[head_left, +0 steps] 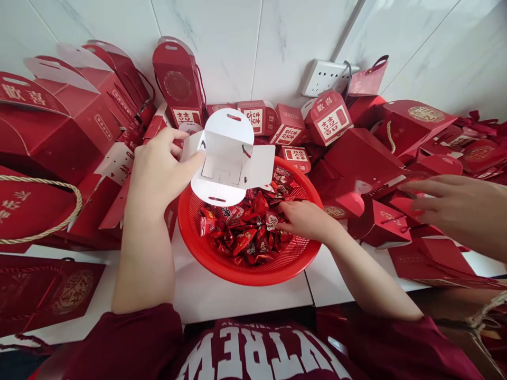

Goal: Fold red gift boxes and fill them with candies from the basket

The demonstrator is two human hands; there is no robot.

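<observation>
My left hand (162, 166) grips the side flap of an open gift box (227, 186), white inside, with its flaps spread and its inside facing me. No candy shows inside the box. It is over the back left of a red plastic basket (249, 278). Shiny wrapped candies (242, 241), mostly red, are heaped in the basket. My right hand (303, 217) reaches into the basket from the right, its fingers closed at a wrapped candy (271, 220) with a pale heart-shaped label.
Red gift boxes (330, 119) crowd the wall side. Larger red boxes (59, 116) with handles stand at left. Another person's hand (447, 203) is over boxes at right. A white power strip (325, 76) lies against the tiled wall.
</observation>
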